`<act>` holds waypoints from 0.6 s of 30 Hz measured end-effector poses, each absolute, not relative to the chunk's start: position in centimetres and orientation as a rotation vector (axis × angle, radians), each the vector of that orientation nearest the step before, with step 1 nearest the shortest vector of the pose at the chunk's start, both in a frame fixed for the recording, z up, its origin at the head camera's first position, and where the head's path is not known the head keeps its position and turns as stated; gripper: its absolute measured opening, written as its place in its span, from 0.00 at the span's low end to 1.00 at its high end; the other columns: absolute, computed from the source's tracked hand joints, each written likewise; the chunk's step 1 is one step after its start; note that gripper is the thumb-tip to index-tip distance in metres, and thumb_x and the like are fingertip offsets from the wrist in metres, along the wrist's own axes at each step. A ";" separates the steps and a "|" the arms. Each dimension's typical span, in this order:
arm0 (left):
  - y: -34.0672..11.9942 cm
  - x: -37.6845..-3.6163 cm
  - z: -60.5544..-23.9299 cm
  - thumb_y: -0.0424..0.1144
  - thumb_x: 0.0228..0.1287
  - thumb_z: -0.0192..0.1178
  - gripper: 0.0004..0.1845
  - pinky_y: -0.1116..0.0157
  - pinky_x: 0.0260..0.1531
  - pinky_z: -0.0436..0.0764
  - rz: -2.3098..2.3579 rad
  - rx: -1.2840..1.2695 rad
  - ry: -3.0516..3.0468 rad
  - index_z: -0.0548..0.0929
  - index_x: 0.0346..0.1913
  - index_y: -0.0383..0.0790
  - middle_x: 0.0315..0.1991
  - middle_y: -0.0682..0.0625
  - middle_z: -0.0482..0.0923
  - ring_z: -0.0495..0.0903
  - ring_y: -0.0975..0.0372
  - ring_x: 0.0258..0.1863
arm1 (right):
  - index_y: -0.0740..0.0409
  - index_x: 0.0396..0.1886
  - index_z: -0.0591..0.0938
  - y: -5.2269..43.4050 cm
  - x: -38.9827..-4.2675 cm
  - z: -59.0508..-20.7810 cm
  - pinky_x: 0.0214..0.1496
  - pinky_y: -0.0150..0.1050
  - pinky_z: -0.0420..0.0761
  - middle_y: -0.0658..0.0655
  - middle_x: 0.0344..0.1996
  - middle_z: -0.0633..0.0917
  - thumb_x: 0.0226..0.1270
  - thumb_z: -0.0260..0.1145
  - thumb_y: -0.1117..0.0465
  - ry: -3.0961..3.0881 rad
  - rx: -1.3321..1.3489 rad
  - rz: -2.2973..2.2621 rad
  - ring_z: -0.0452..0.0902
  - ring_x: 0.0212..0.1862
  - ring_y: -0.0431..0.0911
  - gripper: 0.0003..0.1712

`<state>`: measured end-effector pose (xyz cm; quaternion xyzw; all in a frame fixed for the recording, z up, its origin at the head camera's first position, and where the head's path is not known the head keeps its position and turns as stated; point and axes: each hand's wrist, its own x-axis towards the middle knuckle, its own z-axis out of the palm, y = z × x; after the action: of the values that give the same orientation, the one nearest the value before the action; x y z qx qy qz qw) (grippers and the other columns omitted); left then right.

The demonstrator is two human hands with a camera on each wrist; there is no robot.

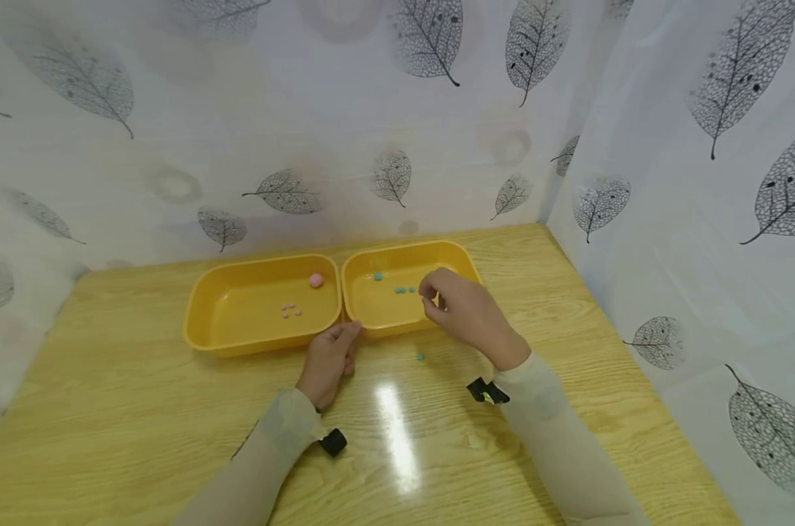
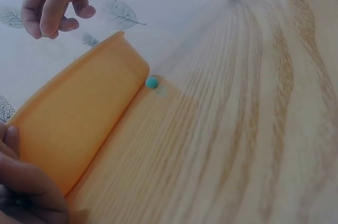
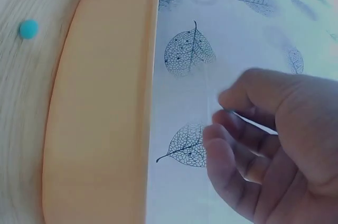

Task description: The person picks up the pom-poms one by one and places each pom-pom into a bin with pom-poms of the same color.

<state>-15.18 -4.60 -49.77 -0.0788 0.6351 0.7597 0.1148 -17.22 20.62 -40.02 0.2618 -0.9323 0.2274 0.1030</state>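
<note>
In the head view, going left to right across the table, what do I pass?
Left tray with pink beads and pink ball → left hand at the trays' near edge → right tray with blue beads → loose blue bead on the table → right hand.

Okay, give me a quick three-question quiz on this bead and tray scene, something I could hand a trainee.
1. True or false: the pink beads lie in the left tray.
2. Where is the stray blue bead? A) in the left tray B) on the table in front of the right tray C) on the left hand
3. Fill in: the left hand touches the trays' near ____, while the right hand hovers over the right tray.

Key: 1 true; 2 B; 3 edge, where the two trays meet.
</note>
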 end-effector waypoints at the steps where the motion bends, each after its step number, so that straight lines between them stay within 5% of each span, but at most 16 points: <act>1: -4.6 -15.2 -49.8 0.51 0.75 0.63 0.22 0.69 0.19 0.66 2.226 -0.229 1.862 0.84 0.47 0.30 0.20 0.53 0.66 0.62 0.65 0.17 | 0.56 0.44 0.83 20.7 -17.3 -40.0 0.35 0.37 0.80 0.51 0.40 0.84 0.71 0.65 0.66 -2.746 0.746 0.682 0.78 0.35 0.43 0.05; 18: -4.6 -15.3 -49.8 0.50 0.75 0.63 0.20 0.69 0.18 0.64 2.226 -0.231 1.850 0.84 0.45 0.32 0.19 0.54 0.66 0.62 0.66 0.16 | 0.55 0.42 0.84 21.1 -18.1 -40.9 0.30 0.37 0.78 0.51 0.37 0.84 0.72 0.66 0.63 -2.770 0.627 0.667 0.78 0.31 0.42 0.03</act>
<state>-15.27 -4.63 -49.83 -0.0791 0.6325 0.7613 0.1186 -18.11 21.06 -40.90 0.2135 -0.9436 0.2271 0.1119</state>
